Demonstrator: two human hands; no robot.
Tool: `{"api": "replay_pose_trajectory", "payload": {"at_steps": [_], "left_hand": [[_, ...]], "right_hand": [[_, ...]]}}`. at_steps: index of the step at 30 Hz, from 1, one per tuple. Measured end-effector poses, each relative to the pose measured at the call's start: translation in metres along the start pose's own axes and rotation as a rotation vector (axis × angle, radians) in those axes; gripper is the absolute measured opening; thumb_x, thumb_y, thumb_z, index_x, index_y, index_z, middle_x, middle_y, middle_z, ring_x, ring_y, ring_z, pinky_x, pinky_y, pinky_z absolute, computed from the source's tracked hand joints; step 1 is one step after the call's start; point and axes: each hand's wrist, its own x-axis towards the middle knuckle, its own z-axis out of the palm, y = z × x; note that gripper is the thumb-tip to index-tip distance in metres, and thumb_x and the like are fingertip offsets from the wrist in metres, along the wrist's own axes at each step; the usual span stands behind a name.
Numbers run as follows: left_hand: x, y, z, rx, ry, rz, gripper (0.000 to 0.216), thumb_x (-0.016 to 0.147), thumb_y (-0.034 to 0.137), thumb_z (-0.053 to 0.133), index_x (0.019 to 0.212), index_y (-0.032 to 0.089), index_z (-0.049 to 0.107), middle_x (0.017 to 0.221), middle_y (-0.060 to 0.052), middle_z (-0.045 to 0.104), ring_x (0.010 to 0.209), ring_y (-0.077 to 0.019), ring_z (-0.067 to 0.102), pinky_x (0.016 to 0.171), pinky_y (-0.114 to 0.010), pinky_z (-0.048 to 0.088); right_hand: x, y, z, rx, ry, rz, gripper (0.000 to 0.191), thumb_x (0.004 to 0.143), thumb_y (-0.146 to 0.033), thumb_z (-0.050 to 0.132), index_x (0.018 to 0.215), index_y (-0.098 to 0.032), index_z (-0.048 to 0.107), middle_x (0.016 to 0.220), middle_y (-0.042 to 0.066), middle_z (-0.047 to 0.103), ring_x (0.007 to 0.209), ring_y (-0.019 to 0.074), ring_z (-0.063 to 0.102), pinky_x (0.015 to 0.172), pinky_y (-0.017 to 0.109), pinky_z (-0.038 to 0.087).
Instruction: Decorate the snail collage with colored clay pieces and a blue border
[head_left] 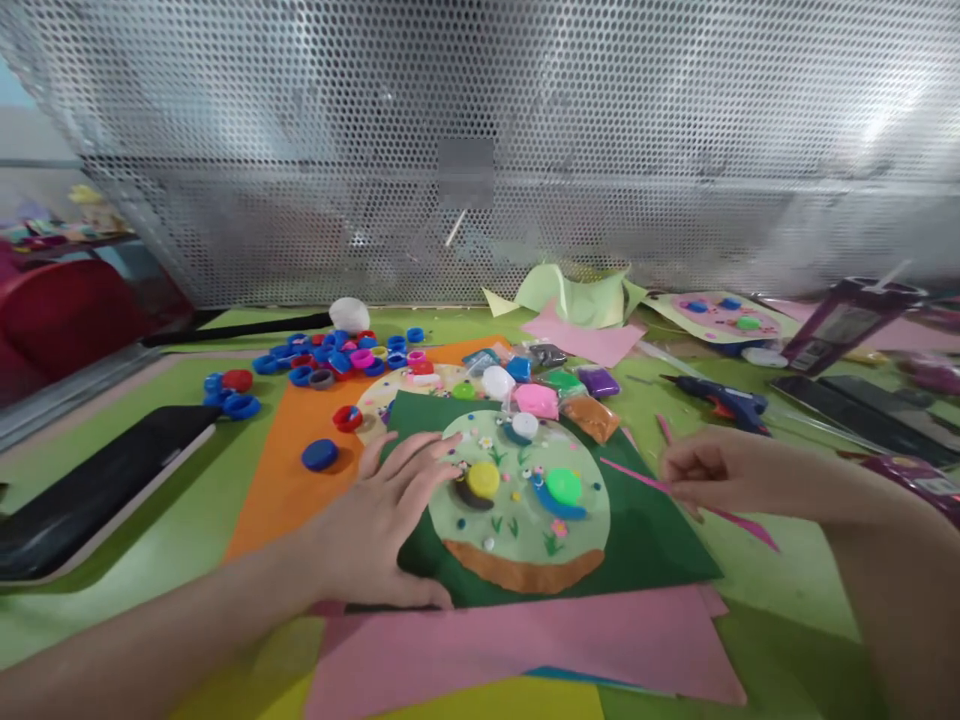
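Observation:
My left hand [382,520] lies flat with fingers stretched out, pressing on the left edge of a pale green round craft disc [525,500] that rests on a dark green sheet [660,540]. The disc carries a yellow cap [484,478], a green and blue snail shape [561,490], small beads and a brown strip along its bottom. My right hand [705,468] is pinched closed on a thin pink paper strip [739,520] at the right edge of the dark green sheet.
Several blue, red and pink bottle caps [337,358] lie on an orange sheet [285,470] at the left. Clay packets [562,392] sit behind the disc. A blue glue gun [720,400] lies at right. Pink paper [525,650] covers the front. A perforated metal wall [525,130] stands behind.

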Motion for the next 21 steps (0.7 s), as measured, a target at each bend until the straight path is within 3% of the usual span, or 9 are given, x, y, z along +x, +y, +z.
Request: {"api": "replay_pose_trajectory", "payload": {"at_steps": [3,5,7,12,19,21], "left_hand": [[-0.003,0.005,-0.008,-0.046,0.052,0.064,0.069,0.077,0.068,0.046,0.117,0.014,0.036,0.121,-0.021,0.05,0.113,-0.0376,0.04,0.089,-0.055,0.026],[-0.005,0.012,-0.014,-0.109,0.105,0.116,0.04,0.088,0.05,0.041,0.107,0.015,0.043,0.097,-0.013,0.06,0.094,-0.0292,0.051,0.081,-0.046,0.033],[-0.007,0.021,-0.016,-0.129,0.133,0.19,0.024,0.09,0.033,0.036,0.098,0.014,0.049,0.075,-0.006,0.06,0.072,-0.0218,0.053,0.071,-0.039,0.035],[-0.007,0.037,-0.004,-0.057,0.074,0.411,0.029,0.084,0.03,0.044,0.101,0.009,0.056,0.05,-0.001,0.05,0.047,-0.0175,0.038,0.05,-0.034,0.029],[-0.003,0.036,0.0,-0.16,0.067,0.444,0.038,0.078,0.031,0.05,0.103,0.003,0.058,0.051,-0.002,0.055,0.045,-0.0171,0.045,0.045,-0.034,0.029],[-0.004,0.04,0.0,-0.139,0.076,0.411,0.028,0.081,0.026,0.049,0.095,0.006,0.062,0.046,-0.001,0.054,0.042,-0.0166,0.043,0.043,-0.034,0.028]], "right_hand": [[-0.002,-0.013,0.008,0.315,-0.054,-0.161,0.03,0.084,-0.045,0.047,0.067,-0.02,0.048,0.053,-0.006,0.039,0.044,0.0082,0.03,0.041,0.021,0.022],[0.0,-0.019,0.016,0.419,-0.084,-0.199,0.032,0.087,-0.047,0.047,0.07,-0.02,0.048,0.053,-0.007,0.038,0.044,0.0078,0.031,0.041,0.021,0.022],[0.004,-0.023,0.025,0.492,-0.096,-0.238,0.029,0.088,-0.045,0.048,0.073,-0.019,0.049,0.055,-0.006,0.039,0.045,0.0071,0.033,0.041,0.02,0.024],[0.01,-0.033,0.049,0.603,0.076,-0.324,0.023,0.087,-0.041,0.054,0.077,-0.02,0.05,0.065,-0.003,0.048,0.046,0.0062,0.04,0.041,0.018,0.033],[0.009,-0.046,0.089,0.334,0.257,-0.505,0.012,0.088,-0.017,0.048,0.078,-0.025,0.047,0.062,-0.004,0.056,0.054,0.0102,0.055,0.048,0.019,0.043],[0.009,-0.044,0.099,0.23,0.281,-0.533,0.011,0.085,-0.015,0.052,0.081,-0.026,0.051,0.065,-0.003,0.058,0.055,0.0101,0.056,0.048,0.018,0.044]]}}
